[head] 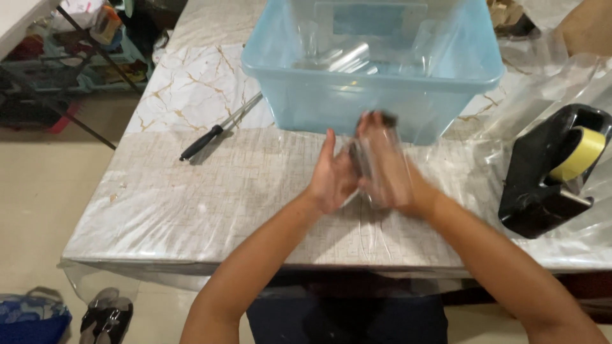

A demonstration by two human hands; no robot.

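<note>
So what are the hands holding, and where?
Both hands, left and right, press a clear plastic packet between them by its sides; motion blur hides the contents.

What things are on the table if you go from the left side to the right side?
Black-handled tool → left hand → right hand, holding a clear packet → black tape dispenser with yellow tape. The blue plastic bin sits behind the hands.

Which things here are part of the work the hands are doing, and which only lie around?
In use:
- left hand
- right hand
- small dark item in clear plastic wrap

Lying about:
- pale blue plastic tub
- black tape dispenser
- black-handled metal rod
</note>
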